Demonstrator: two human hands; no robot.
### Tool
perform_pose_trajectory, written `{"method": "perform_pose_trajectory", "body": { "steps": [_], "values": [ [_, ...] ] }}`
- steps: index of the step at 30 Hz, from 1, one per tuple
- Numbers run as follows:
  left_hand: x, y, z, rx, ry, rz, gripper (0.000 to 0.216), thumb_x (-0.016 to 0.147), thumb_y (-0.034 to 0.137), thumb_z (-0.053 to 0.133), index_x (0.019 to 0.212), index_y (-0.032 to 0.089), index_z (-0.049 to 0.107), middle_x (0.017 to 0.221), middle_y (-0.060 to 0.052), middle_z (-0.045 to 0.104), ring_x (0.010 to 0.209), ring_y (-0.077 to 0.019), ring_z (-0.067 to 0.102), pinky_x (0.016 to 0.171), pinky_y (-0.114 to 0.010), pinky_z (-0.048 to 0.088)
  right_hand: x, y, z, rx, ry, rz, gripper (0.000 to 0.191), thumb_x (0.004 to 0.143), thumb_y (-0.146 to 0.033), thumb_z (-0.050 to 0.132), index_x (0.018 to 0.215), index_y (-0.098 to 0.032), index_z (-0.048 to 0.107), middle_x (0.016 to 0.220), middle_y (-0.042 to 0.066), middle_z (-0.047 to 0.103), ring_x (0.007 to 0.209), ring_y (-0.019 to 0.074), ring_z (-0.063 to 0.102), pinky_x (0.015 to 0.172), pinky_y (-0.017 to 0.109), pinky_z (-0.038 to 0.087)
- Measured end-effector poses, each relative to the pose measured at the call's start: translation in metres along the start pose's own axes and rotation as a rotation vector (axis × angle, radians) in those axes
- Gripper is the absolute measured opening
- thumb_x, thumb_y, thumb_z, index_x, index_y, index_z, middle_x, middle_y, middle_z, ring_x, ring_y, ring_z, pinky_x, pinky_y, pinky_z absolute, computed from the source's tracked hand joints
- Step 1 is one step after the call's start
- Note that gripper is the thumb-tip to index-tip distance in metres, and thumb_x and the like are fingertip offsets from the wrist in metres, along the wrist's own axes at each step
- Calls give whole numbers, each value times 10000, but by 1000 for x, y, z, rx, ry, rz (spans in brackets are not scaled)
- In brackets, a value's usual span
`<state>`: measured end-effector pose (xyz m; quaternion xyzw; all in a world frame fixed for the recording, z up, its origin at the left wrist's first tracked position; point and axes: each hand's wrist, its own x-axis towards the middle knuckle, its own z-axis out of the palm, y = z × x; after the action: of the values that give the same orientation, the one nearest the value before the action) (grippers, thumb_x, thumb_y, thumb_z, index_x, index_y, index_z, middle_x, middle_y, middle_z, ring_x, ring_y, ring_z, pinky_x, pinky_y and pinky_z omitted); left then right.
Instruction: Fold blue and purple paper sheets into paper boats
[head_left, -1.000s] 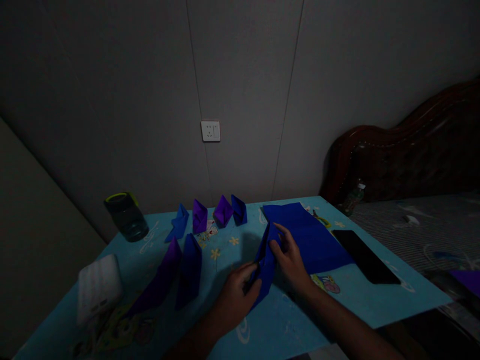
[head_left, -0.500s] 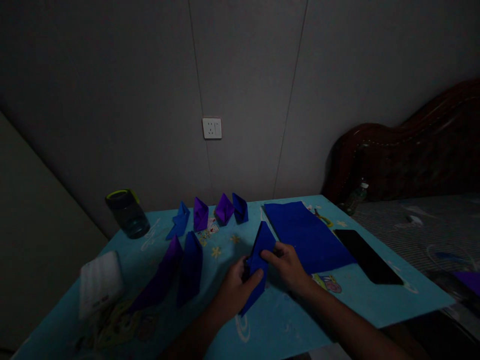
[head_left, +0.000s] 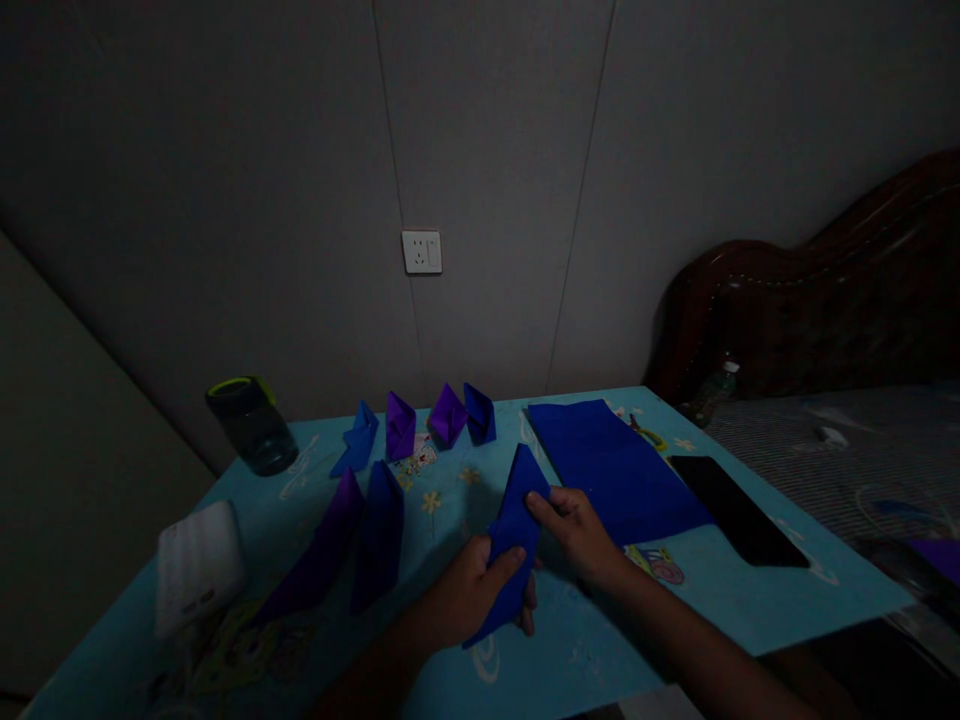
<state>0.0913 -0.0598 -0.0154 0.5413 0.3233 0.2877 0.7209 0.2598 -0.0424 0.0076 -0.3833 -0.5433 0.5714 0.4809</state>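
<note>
A folded blue paper boat (head_left: 517, 522) is held tilted above the table, its pointed end up. My left hand (head_left: 469, 588) wraps round its lower part, thumb on the face and fingertips showing past the right edge. My right hand (head_left: 574, 528) pinches its right side higher up, thumb on the front; the fingers behind are hidden. To the left stand a dark blue paper boat (head_left: 381, 535) and a long purple paper boat (head_left: 322, 550). Further back are a purple folded boat (head_left: 448, 415), another purple one (head_left: 400, 425), a blue one (head_left: 358, 440) and a dark blue one (head_left: 480, 413).
Blue paper sheets (head_left: 611, 465) lie right of my hands, beside a black phone-like slab (head_left: 739, 510) and yellow-handled scissors (head_left: 649, 433). On the left are a tumbler (head_left: 255, 425) and a white tissue pack (head_left: 199, 565). A bottle (head_left: 716, 390) stands by the bed.
The paper boat has turned and looks flatter, showing more of its face. My left fingers now reach past its right edge. My right hand has barely shifted.
</note>
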Motion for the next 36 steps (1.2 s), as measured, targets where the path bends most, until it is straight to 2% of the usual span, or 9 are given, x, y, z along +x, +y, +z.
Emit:
{"method": "perform_pose_trajectory", "body": {
  "steps": [5,11,15,18,22,25,27,31,36],
  "values": [
    [-6,3,-2,60,-140,-102,368,881,512,525,920,148,557,675,3,644,520,-119,633,546,-254,481,1,2,-6,30,119,18,507,747,-644,680,701,-139,693,512,-1,645,422,117,555,430,213,441],
    [-8,4,-3,74,-172,-128,374,869,523,528,929,155,547,667,16,633,513,-120,626,559,-272,491,1,6,-10,14,176,6,527,757,-649,667,757,-127,736,523,14,658,430,123,567,419,207,438],
    [-9,0,-6,87,-228,-184,371,859,519,542,933,156,548,649,25,623,452,-104,584,529,-263,465,4,4,-10,78,268,53,547,773,-672,629,842,-138,725,493,1,635,384,130,557,374,207,423],
    [-11,1,-6,117,-258,-199,353,870,506,527,915,157,553,655,20,622,430,-98,565,510,-256,445,4,6,-13,55,278,43,512,771,-666,635,832,-161,696,507,-9,630,397,143,573,374,215,435],
    [-13,3,-3,117,-229,-196,352,865,507,532,920,161,555,638,26,616,430,-98,565,500,-249,440,4,8,-16,-20,312,-25,485,772,-651,646,751,-167,663,467,-39,553,365,103,482,348,189,353],
    [-10,2,-1,84,-177,-168,388,851,544,542,916,161,553,642,14,629,451,-110,592,497,-251,451,7,7,-16,-15,313,4,517,804,-671,593,854,-163,677,480,-35,559,376,116,479,363,208,349],
    [-7,0,-1,39,-94,-122,425,842,576,541,920,157,551,658,0,645,473,-126,619,508,-264,468,9,5,-16,-27,262,1,533,817,-686,561,875,-168,676,525,-22,589,430,134,516,411,226,386],
    [-3,0,-1,-34,74,-55,446,845,583,545,915,143,560,657,-14,651,496,-145,646,529,-282,489,10,6,-12,-172,105,-66,529,819,-666,576,623,-177,619,548,-7,589,511,133,524,509,237,416],
    [-3,3,1,-46,69,-49,442,836,570,570,904,134,578,662,-22,659,505,-152,653,528,-282,485,5,15,-9,-189,81,-74,488,887,-593,532,640,-178,603,541,-7,589,494,141,523,505,250,411]
  ]
}}
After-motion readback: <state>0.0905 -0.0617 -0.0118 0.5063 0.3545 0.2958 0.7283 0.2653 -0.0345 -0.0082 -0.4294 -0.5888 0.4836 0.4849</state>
